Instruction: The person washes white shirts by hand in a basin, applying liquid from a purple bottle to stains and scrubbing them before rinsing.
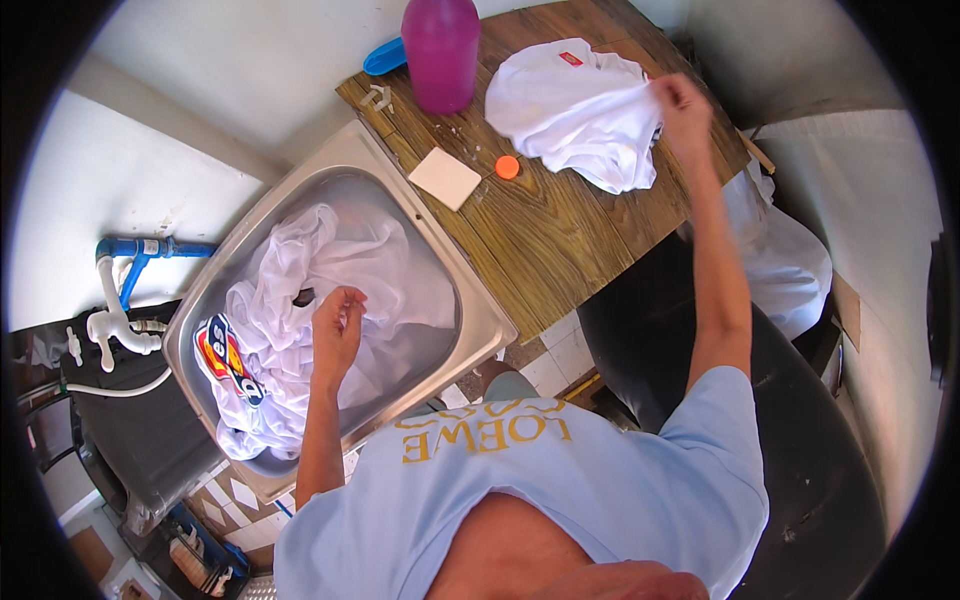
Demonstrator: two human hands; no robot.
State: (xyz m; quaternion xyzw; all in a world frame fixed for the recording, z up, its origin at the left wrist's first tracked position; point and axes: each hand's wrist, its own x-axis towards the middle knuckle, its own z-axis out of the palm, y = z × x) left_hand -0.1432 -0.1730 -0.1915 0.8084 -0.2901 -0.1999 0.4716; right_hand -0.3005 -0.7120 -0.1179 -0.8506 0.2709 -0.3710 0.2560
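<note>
A white shirt with a small red label lies bunched on the wooden tabletop. My right hand is at its right edge, fingers closed on the cloth. In the steel sink, wet white cloth with a colourful print spreads through cloudy water. Above this cloth hovers my left hand, its fingers loosely bent and somewhat apart, with nothing visible in them. A pale rectangular bar of soap rests on the tabletop by the sink, and an orange bottle cap is beside it.
At the table's back stands a bottle of purple liquid, next to a blue object. Blue and white pipes with a tap run along the left wall. White cloth hangs or lies beyond the black surface at right.
</note>
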